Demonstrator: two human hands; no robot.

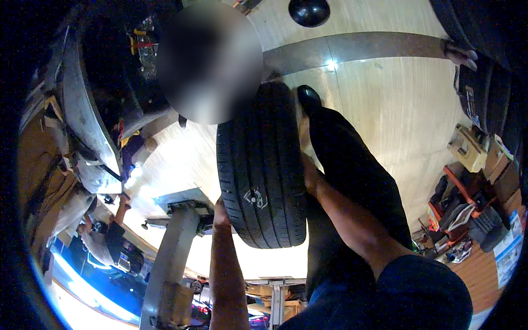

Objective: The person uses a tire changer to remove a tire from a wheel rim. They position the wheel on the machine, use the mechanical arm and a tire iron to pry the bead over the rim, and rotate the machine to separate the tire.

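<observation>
A black car tyre (263, 165) fills the middle of the head view, its grooved tread facing me, with white chalk-like marks on it. My left hand (221, 213) grips its left side, low down, and my right hand (312, 176) holds the right side somewhat higher. Both sets of fingers are mostly hidden by the tyre. Just right of it is my dark-trousered leg (357, 165), ending in a black shoe (309, 98). A blurred patch covers the area at the tyre's upper left.
A grey post (175, 247) rises at the lower left. Another person (104, 236) is at the far left, arm raised by a vehicle body (82, 104). A beige case (467, 147) and a red-framed cart (459, 192) stand right. A round black object (309, 12) is ahead.
</observation>
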